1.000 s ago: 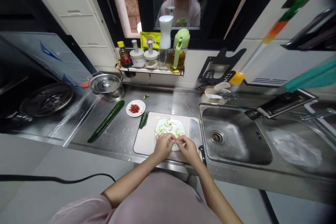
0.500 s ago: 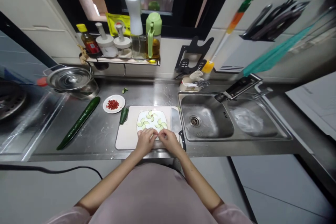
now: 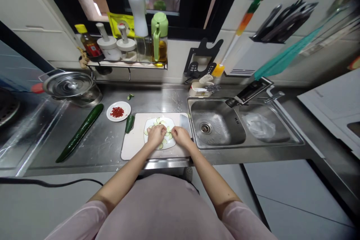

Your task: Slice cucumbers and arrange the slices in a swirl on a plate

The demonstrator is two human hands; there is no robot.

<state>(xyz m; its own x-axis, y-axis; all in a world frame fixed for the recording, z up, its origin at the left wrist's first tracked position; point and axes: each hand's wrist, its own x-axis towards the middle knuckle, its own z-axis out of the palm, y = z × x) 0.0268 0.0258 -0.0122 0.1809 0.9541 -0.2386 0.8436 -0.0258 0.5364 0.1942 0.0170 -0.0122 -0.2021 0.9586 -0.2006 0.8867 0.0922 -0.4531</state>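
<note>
A white square plate point(image 3: 167, 145) rests on the pale cutting board point(image 3: 132, 149), with thin cucumber slices point(image 3: 161, 120) laid on it in curved groups. My left hand point(image 3: 156, 135) is over the plate's middle, fingers pinched together and hiding some slices. At the plate's right edge, beside several slices, my right hand point(image 3: 180, 136) also has its fingertips pressed together. Whatever either pinch holds is too small to make out. The knife's blade point(image 3: 184, 120) lies on the board's right side, its handle mostly behind my right hand and forearm. A short cucumber piece point(image 3: 129, 123) sits at the board's left edge.
Left of the board are a small plate point(image 3: 127, 111) of chopped red bits point(image 3: 117, 112), a whole cucumber point(image 3: 81, 132) and a lidded steel pot point(image 3: 87, 97). A sink point(image 3: 222, 122) is at the right. Seasoning bottles stand on a wall rack point(image 3: 135, 63).
Both hands have moved from the plate's near edge further over it, and now stand slightly apart. The near slices now show. The view has shifted a little.
</note>
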